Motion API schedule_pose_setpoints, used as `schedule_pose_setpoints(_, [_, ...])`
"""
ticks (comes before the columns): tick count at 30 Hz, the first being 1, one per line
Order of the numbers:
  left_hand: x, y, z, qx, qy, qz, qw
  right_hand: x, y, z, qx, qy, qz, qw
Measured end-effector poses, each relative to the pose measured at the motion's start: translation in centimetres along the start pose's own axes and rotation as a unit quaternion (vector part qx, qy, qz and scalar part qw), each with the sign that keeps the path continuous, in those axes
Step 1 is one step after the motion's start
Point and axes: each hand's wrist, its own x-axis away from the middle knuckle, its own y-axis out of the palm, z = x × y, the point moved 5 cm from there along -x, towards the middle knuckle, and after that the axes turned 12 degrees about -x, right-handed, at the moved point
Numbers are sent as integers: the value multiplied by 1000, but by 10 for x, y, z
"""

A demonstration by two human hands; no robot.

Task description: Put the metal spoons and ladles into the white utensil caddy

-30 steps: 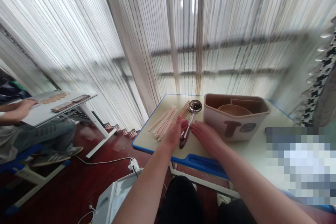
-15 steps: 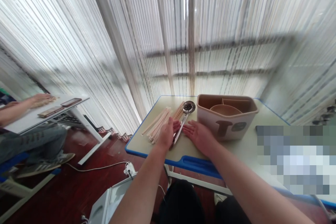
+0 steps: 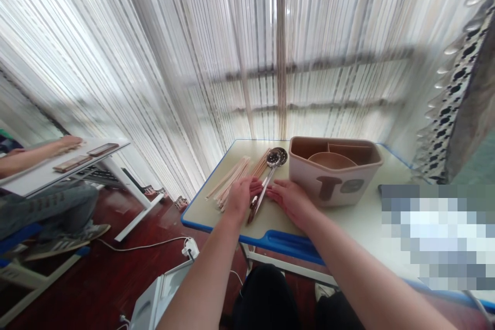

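Observation:
My left hand [image 3: 240, 197] rests on the table with fingers stretched towards the handles of a metal slotted ladle [image 3: 274, 158]. A second metal ladle or skimmer [image 3: 283, 155] lies partly beneath it, their handles running towards me. My right hand [image 3: 288, 197] lies on the other side of the handles, its fingers extended and slightly apart. Neither hand is closed round anything; whether the left fingertips touch the handles I cannot tell. Beside my left hand lie a loose bundle of pale chopsticks [image 3: 231, 178] and a browner bundle [image 3: 261, 163], both partly covered.
A beige and brown divided holder [image 3: 325, 185] stands right of my right hand. The pale table [image 3: 220, 165] has a blue edge. At far left, another person's hand [image 3: 69, 142] rests on a white table [image 3: 27, 180]. A white cord [image 3: 143, 248] crosses the floor.
The ladles have spread slightly apart, the front one shifting left and towards me. My left hand has moved slightly left, and my view has turned a little.

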Motion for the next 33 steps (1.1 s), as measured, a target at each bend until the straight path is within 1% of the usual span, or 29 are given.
schedule_pose_setpoints(6, [3, 0, 1, -27, -4, 7, 1000, -5, -2, 1, 66, -11, 2, 998])
schedule_pose_setpoints(11, [2, -1, 0, -60, -15, 13, 998, -5, 3, 0, 120, -14, -15, 993])
schedule_pose_setpoints(17, [4, 0, 1, -86, -13, 0, 996, -6, 6, 0, 172, 1, 19, 985])
schedule_pose_setpoints(20, [5, 0, 1, -88, -10, 1, 996, -8, 6, 1, 181, 5, 30, 983])
schedule_pose_setpoints(25, [2, -2, -1, -84, 0, 1, 996, -10, 5, 1, 189, 3, 24, 982])
schedule_pose_setpoints(33, [-1, -5, -4, -92, 20, 3, 996, -10, 6, 0, 172, 10, 22, 985])
